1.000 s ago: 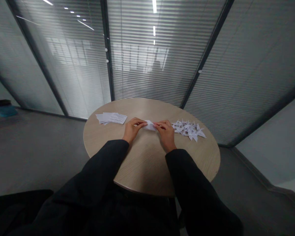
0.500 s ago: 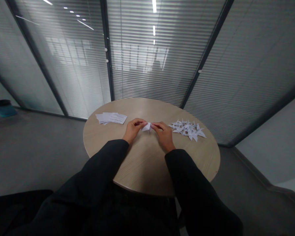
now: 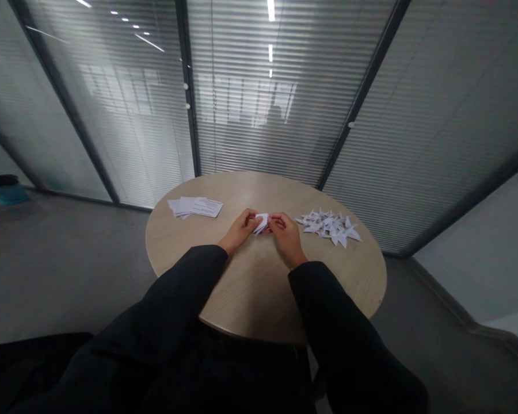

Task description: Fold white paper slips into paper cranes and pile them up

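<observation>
A small piece of folded white paper (image 3: 261, 223) is held between my two hands over the middle of the table. My left hand (image 3: 242, 229) pinches its left side, thumb on top. On the opposite side, my right hand (image 3: 285, 234) grips the paper between thumb and fingers. Some of the fingers are hidden behind the paper. To the right of my right hand lies a pile of white folded paper cranes (image 3: 329, 226). Left of my left hand rests a loose stack of white paper sheets (image 3: 195, 207), with printed lines on the top one.
The round wooden table (image 3: 259, 287) stands close to a glass partition with blinds (image 3: 259, 138). On the floor at the far left is a blue bin (image 3: 5, 192) with a dark rim. A white wall (image 3: 487, 247) runs along the right.
The folded paper has been turned and tilted between my fingers. Both hands have shifted slightly around it; the crane pile and the paper stack stay in place.
</observation>
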A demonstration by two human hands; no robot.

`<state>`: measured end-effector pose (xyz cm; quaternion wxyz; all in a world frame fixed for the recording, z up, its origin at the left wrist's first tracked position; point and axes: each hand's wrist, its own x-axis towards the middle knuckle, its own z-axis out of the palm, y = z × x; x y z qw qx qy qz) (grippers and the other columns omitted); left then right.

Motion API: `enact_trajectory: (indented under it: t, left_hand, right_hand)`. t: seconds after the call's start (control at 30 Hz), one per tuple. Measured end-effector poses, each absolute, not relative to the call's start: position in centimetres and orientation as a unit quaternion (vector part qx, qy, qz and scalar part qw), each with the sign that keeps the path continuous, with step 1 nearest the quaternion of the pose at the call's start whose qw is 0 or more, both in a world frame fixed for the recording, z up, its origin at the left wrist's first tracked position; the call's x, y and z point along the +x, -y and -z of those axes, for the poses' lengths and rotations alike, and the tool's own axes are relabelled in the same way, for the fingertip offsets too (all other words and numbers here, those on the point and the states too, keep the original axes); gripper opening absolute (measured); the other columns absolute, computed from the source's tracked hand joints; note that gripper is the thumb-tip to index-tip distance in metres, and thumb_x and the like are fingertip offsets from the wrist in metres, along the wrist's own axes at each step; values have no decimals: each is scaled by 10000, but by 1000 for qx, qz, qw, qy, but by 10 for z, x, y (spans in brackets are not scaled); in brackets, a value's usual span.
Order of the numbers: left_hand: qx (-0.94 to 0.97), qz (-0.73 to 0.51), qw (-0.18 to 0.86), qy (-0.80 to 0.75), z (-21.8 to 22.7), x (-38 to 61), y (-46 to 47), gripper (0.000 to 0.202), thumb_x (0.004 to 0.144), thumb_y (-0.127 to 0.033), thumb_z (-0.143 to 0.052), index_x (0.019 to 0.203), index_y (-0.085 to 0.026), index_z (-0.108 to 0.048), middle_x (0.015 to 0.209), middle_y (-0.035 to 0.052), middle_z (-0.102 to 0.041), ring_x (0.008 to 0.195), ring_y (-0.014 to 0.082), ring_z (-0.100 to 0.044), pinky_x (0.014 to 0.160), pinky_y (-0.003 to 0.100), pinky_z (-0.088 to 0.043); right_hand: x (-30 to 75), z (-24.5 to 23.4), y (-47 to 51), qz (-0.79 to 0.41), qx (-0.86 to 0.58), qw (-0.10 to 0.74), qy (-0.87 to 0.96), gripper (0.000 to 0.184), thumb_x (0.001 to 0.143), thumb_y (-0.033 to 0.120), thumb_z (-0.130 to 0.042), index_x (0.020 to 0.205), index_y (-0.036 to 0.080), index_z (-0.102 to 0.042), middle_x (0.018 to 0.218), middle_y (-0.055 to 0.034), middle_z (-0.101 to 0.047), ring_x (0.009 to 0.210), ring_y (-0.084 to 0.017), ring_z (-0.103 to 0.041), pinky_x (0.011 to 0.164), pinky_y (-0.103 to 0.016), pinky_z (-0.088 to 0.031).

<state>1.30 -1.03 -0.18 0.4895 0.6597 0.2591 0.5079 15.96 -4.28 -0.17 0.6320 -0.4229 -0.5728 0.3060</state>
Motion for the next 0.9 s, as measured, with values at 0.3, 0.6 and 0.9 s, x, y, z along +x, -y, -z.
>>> enact_trajectory:
  t: [0.3,0.6,0.9]
  left_hand:
    - [606,-493,568,-260,3,11,13,414,668,-451,-760,858,-164,-530,662,-47,-497,584,78,-470,550,208,-339]
    - [655,-527,471,-266,6,9,5,532,625,-216,-784,1106,-187,-557,839,3,-592,770,121,-567,705,246,-424]
    - [688,-539,381,-302,1,3,4,246,736,-261,-716,967,-177,-722,946,75,-702,856,183,-619,791,306,-456]
  right_hand:
    - [162,-1,45,-323,-433,616,573,254,734,434,-650,850,210,-624,747,-19,-677,640,-177,-644,606,-327,-552]
    - [165,1,43,-375,-429,610,551,348,651,474,-735,837,205,-618,804,-22,-685,737,-185,-655,657,-336,-565]
    - [169,1,43,-362,-418,623,553,392,666,399,-751,976,235,-575,819,-3,-697,759,-171,-659,769,-357,-540]
